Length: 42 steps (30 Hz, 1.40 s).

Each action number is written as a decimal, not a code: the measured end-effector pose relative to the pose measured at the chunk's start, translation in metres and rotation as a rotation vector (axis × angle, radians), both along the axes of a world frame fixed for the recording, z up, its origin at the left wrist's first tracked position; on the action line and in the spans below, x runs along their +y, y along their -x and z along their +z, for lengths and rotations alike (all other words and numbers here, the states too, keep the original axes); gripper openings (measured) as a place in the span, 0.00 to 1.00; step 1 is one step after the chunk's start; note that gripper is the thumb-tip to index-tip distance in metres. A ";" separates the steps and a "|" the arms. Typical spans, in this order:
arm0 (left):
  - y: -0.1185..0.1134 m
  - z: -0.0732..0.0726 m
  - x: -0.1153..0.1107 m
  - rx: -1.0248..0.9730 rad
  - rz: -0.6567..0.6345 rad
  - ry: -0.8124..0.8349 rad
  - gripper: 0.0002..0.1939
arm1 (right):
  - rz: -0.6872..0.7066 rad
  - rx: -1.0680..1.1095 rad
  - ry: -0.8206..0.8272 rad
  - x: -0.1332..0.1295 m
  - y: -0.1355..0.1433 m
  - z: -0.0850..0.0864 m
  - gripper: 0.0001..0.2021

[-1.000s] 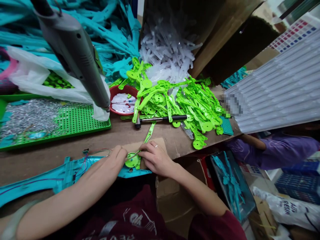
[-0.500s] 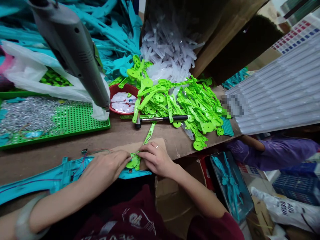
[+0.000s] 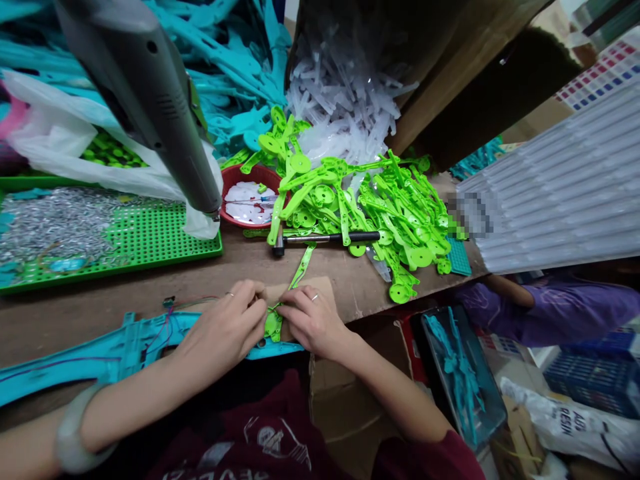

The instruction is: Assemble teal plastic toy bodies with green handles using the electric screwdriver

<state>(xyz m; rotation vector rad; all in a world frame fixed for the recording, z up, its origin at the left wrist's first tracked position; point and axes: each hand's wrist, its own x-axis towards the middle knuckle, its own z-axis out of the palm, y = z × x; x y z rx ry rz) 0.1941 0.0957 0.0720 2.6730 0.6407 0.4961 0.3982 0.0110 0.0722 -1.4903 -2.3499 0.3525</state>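
Green plastic part (image 3: 273,327) is found between left hand (image 3: 233,321) and right hand (image 3: 313,321), near both, long axis directed away, slanting rightward; both hands are seen curled, anything pinched cannot be told

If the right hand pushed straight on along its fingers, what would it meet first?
Most likely the left hand, facing it over the lime-green plastic part; depth there is unclear.

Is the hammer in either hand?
No, the hammer lies by the green pile, beyond the left hand and right hand.
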 end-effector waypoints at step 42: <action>0.024 -0.003 0.008 -0.023 -0.208 0.153 0.12 | -0.023 -0.003 0.076 0.004 0.008 0.018 0.10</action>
